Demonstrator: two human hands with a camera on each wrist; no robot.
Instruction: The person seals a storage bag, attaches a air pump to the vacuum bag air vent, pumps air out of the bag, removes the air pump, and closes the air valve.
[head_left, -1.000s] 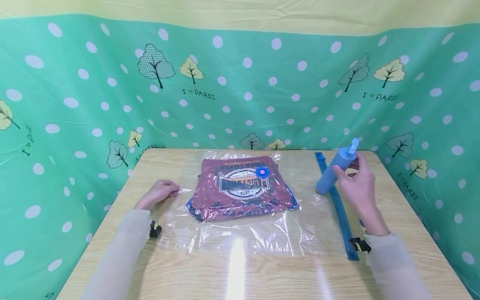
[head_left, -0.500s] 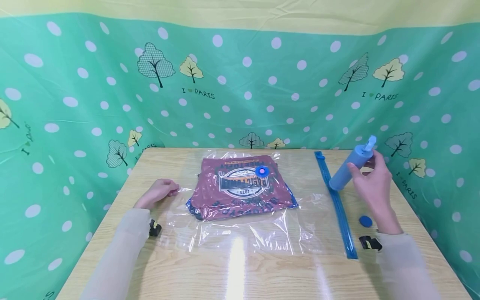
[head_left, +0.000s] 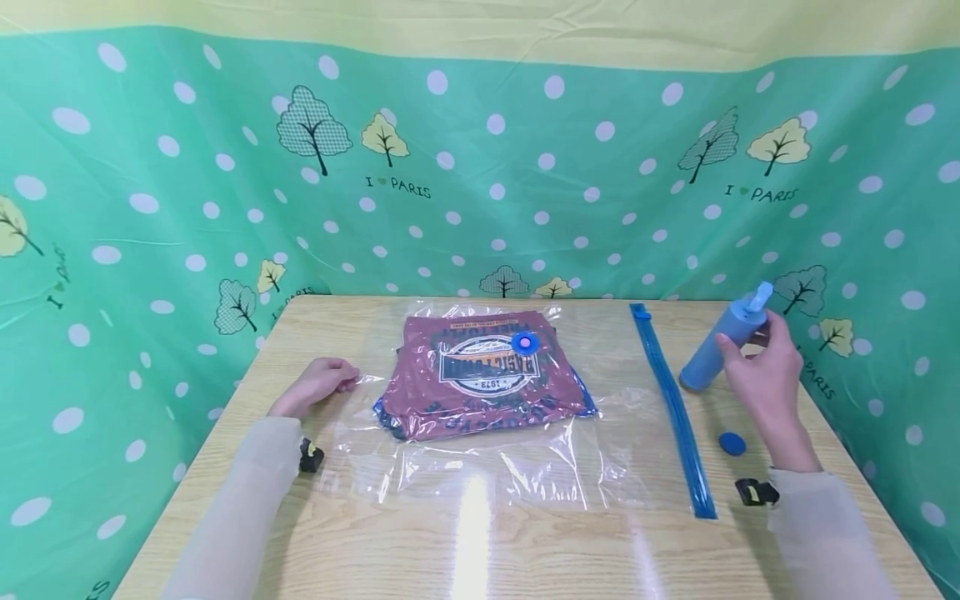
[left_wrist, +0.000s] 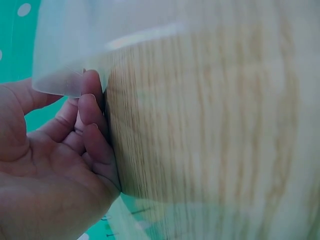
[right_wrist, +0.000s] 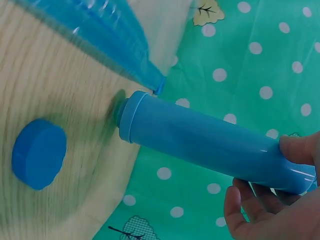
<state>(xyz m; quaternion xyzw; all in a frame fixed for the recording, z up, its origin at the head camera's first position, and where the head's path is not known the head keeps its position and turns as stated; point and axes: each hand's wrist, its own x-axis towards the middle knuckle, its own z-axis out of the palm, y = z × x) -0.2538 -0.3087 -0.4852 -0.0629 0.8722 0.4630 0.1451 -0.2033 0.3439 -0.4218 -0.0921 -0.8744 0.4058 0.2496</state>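
A clear vacuum storage bag [head_left: 630, 450] lies flat with a folded maroon printed garment [head_left: 420, 392] inside. It has a round blue valve [head_left: 525, 342] on top and a blue zip strip [head_left: 678, 408] along its right edge. At the left edge, my left hand [head_left: 318, 383] pinches the plastic; the fingers' backs rest on the table in the left wrist view. My right hand [head_left: 765, 375] grips a blue hand pump [head_left: 712, 350] near its handle end, right of the zip strip. The pump leans, its lower end close to the table; contact is unclear.
A round blue cap [head_left: 732, 443] lies on the wooden table [head_left: 375, 550], between the zip strip and my right wrist. A green dotted curtain [head_left: 465, 208] hangs behind the table and on both sides.
My right hand has carried the pump to the right, from over the zip strip to beyond it, uncovering the blue cap. The left hand and the bag stay where they were.
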